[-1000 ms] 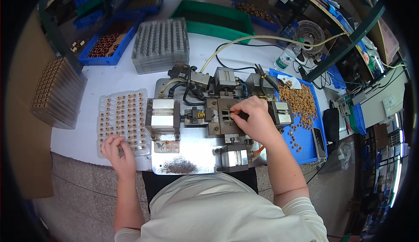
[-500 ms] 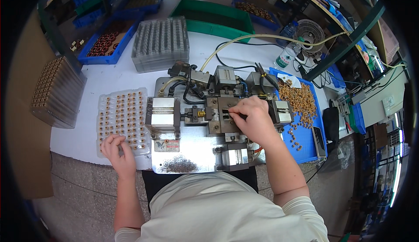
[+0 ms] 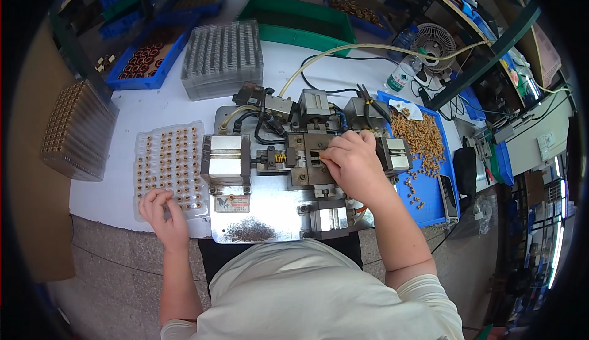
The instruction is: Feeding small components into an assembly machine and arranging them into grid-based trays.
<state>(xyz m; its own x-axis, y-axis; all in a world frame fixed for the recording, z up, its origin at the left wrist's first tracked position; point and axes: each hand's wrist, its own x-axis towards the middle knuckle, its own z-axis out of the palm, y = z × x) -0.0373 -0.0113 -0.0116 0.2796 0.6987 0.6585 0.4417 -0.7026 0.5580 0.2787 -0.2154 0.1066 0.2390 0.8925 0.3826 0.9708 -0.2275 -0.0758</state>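
Note:
At the middle of the metal clamping fixture (image 3: 264, 202), the thumb and fingertips of my right hand (image 3: 353, 159) are pinched together over the slot in its centre block (image 3: 316, 142). Whatever they hold is too small or hidden to make out. My left hand (image 3: 164, 217) lies over the near edge of a clear plastic tray (image 3: 142, 141), its fingers loosely bent and apart, with nothing seen in them. Rows of small brass-coloured parts (image 3: 178, 156) fill much of that tray. A single similar part (image 3: 231, 198) sits on the fixture's label plate.
On the right, a blue tray (image 3: 429, 208) holds a heap of small brass-coloured parts (image 3: 423, 137) and a phone (image 3: 448, 196). Pliers (image 3: 366, 102) stand at the fixture's back. Stacked clear trays (image 3: 224, 58) and a green bin (image 3: 300, 33) are behind; another stack (image 3: 80, 131) stands left.
The view has shifted slightly. My right hand stays at the centre block with its fingers a little more drawn in; my left hand has hardly moved.

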